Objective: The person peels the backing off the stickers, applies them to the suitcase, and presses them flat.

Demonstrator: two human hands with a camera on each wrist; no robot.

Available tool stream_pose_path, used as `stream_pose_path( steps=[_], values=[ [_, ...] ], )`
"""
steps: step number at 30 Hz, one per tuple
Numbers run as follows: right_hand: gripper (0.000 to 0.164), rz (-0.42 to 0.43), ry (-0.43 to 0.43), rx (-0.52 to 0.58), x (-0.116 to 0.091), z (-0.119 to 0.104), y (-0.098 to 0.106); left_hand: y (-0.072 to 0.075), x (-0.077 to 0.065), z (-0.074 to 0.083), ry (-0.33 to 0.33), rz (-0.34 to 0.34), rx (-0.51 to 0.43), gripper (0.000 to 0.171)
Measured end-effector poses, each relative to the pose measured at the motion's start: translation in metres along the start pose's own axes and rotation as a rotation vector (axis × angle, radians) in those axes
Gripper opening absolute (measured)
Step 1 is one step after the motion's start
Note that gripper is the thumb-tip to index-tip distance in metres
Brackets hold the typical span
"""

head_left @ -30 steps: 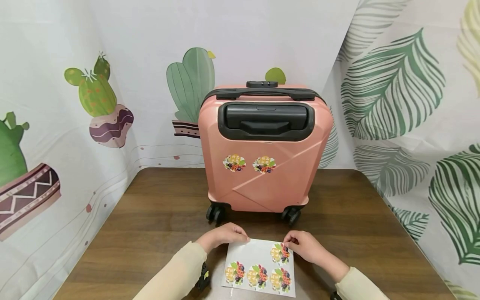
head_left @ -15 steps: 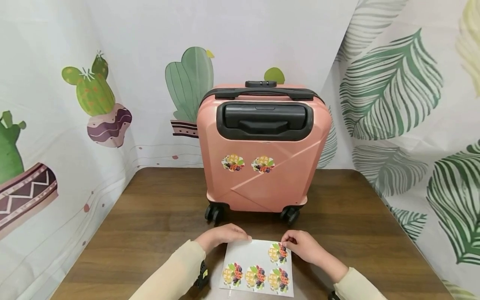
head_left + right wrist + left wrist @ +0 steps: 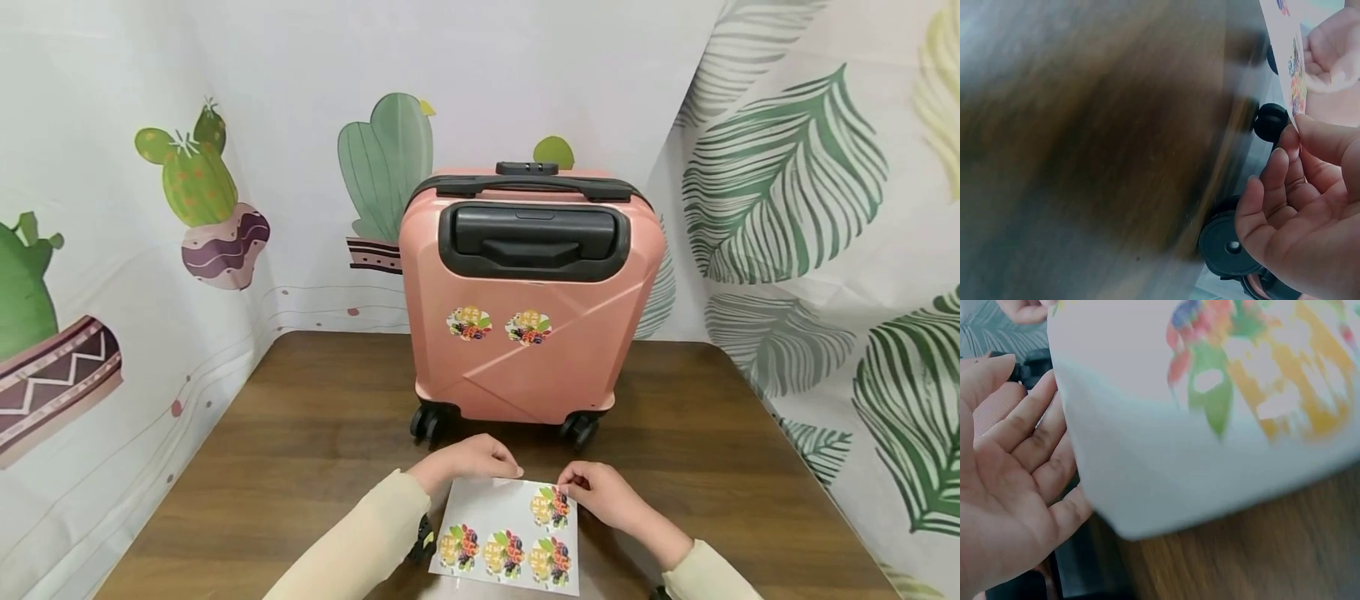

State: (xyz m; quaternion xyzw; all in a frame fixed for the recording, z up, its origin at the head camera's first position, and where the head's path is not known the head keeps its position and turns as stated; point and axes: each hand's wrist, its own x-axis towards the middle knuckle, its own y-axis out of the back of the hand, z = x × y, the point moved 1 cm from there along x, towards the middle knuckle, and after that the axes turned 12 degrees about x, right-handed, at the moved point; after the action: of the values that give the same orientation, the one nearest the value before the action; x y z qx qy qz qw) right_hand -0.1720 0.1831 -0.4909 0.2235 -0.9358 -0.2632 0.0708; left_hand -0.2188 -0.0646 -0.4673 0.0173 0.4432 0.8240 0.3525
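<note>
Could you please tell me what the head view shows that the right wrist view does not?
Only the head view shows the two round stickers on the pink suitcase, its pull handle, and the cactus print.

Only the right wrist view shows the palm side of the right hand.

Both show the left hand, the sticker sheet pinched by the right hand, black wheels and the table.

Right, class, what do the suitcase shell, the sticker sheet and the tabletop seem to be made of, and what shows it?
Suitcase shell: probably moulded hard plastic, satiny pink, judging by its crisp ridges and soft highlights.
Sticker sheet: likely smooth-faced paper, as its white edge looks thin; plastic film is possible.
Tabletop: smooth brown wood or wood-look laminate; the streaky grain leaves that open.
</note>
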Motion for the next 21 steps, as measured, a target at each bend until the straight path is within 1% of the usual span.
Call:
stream_pose_path(
  steps=[3, 10, 21],
  values=[
    [0.012, -0.002, 0.003, 0.013, 0.001, 0.000, -0.002, -0.004, 0.003, 0.003, -0.010, 0.004, 0.002, 0.024],
    [0.012, 0.004, 0.007, 0.015, 0.004, -0.001, -0.003, -0.008, 0.007, 0.002, 0.007, 0.005, -0.039, 0.022],
    [0.012, 0.014, -0.009, 0.016, 0.005, -0.004, -0.005, -0.014, 0.006, 0.003, 0.022, 0.008, -0.084, 0.020]
  ],
)
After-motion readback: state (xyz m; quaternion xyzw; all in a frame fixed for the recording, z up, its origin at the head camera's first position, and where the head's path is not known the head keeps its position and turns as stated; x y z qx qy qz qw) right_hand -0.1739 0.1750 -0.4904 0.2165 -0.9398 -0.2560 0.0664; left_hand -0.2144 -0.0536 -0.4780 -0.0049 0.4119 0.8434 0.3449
